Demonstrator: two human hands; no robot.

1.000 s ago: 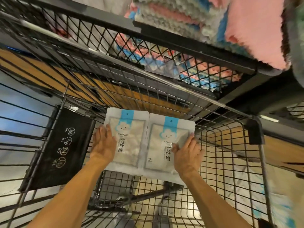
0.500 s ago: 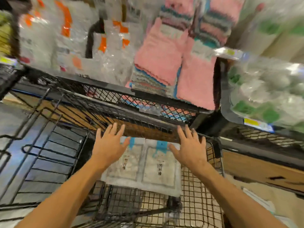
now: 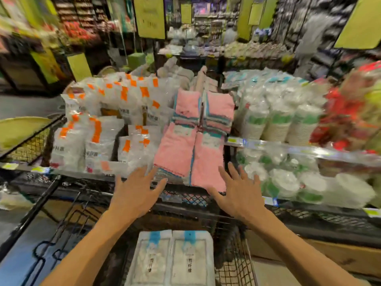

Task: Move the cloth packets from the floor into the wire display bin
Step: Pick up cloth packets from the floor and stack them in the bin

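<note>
Two white cloth packets with blue tabs, the left packet [image 3: 149, 259] and the right packet [image 3: 190, 260], lie side by side in a black wire basket [image 3: 237, 263] at the bottom of the view. My left hand [image 3: 134, 195] and my right hand [image 3: 240, 193] hover above them with fingers spread, holding nothing. Both hands are in front of the black mesh display bin [image 3: 185, 198], whose rim runs across the middle. Stacked pink cloths [image 3: 193, 145] fill the bin just beyond my fingertips.
White packets with orange labels [image 3: 99, 133] stand in the bin to the left of the pink cloths. Wrapped paper cups with green bands [image 3: 280, 120] fill the shelf on the right. A store aisle with yellow-green signs [image 3: 150, 15] stretches behind. A cardboard box [image 3: 321, 254] sits at lower right.
My hands let go of the two packets, which stay in the wire basket, and rose with fingers spread. My view tilted up from the basket to the display bin and the aisle.
</note>
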